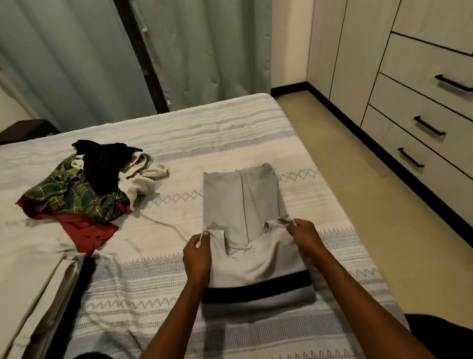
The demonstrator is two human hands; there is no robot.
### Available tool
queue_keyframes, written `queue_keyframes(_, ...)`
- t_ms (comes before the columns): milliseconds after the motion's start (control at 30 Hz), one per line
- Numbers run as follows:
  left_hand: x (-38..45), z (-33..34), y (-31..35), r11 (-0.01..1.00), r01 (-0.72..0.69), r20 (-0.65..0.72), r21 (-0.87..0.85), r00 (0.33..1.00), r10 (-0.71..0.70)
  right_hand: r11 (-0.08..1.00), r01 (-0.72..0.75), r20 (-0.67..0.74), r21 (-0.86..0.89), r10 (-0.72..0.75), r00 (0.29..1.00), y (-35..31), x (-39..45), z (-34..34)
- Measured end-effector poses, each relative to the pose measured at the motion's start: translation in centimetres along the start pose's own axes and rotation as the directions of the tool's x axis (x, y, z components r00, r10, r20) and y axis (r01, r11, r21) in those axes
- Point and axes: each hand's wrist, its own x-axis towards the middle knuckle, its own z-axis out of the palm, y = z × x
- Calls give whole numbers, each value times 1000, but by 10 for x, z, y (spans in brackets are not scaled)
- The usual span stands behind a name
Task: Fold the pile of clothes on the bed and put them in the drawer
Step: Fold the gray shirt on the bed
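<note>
A grey shirt [242, 198] with a black band lies on the bed [157, 270], its sides folded in and its collar end turned over toward the middle. My left hand [197, 253] pinches the left shoulder corner of the shirt. My right hand [304, 235] pinches the right shoulder corner. A pile of unfolded clothes [89, 191] sits to the left: a green plaid piece, a red one, a black one and a white one. The drawers [434, 124] with black handles stand closed in the wardrobe at the right.
Folded pale fabric [41, 302] lies at the bed's left near edge. Green curtains [78, 55] hang behind the bed. A strip of beige floor [371, 183] runs between bed and wardrobe. A dark stool [25, 130] stands at the far left.
</note>
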Motion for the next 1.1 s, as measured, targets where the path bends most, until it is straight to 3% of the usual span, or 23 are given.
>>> queue_keyframes(200, 93, 35, 55, 988, -74, -92, -134, 994, 62, 991, 50, -55, 121, -44, 998, -60, 101, 10)
queue_keyframes(500, 221, 95, 74, 980, -91, -75, -176, 994, 79, 975, 97, -149, 202, -67, 987, -85, 246, 42)
queue_keyframes(567, 248, 102, 65, 993, -30, -84, -117, 996, 20, 985, 55, -147, 164, -31, 989, -84, 268, 48)
queue_keyframes(633, 272, 104, 52, 996, 29, -81, 89, 996, -22, 1000, -14, -171, 8, 15, 985, -78, 286, 52)
queue_keyframes(733, 287, 102, 42, 920, -15, -100, 392, 993, 59, 967, -79, -296, -244, 4, 955, -71, 291, 51)
queue_keyframes(800, 284, 97, 41, 905, -68, -89, 421, 989, 116, 968, -61, -348, -243, -28, 937, -68, 286, 50)
queue_keyframes(867, 276, 88, 38, 908, -42, -65, 418, 995, 76, 966, -62, -355, -250, -32, 934, -62, 273, 49)
queue_keyframes(1100, 199, 51, 17, 875, -39, 132, 483, 991, -28, 926, -93, -199, -365, 20, 980, -45, 203, 39)
